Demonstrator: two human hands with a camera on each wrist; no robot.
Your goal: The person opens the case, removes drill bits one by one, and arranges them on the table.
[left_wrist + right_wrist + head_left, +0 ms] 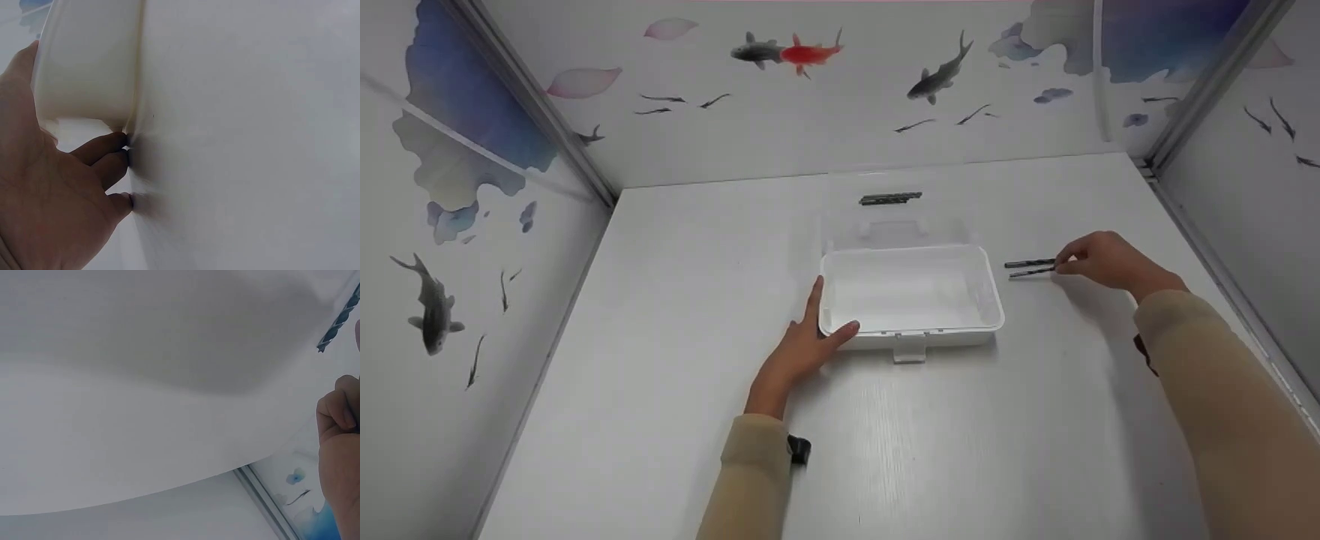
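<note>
A white plastic box point(911, 328) stands on the table with its clear lid point(900, 225) folded back behind it. My left hand point(799, 349) is at the box's front left corner, thumb over the front rim and index finger straight along the left side. In the left wrist view its other fingertips point(125, 200) come down on the table beside the box wall. To the right of the box, my right hand point(1102, 259) pinches the right end of a dark fluted drill bit point(1027, 263). A second bit point(1027, 274) lies close below it, also reaching to the fingertips.
Several more drill bits point(891, 199) show at the clear lid, behind the box. The white table point(660, 337) is bounded by panels printed with fish point(937, 71) at the back and both sides. A metal post point(1215, 82) stands at the back right.
</note>
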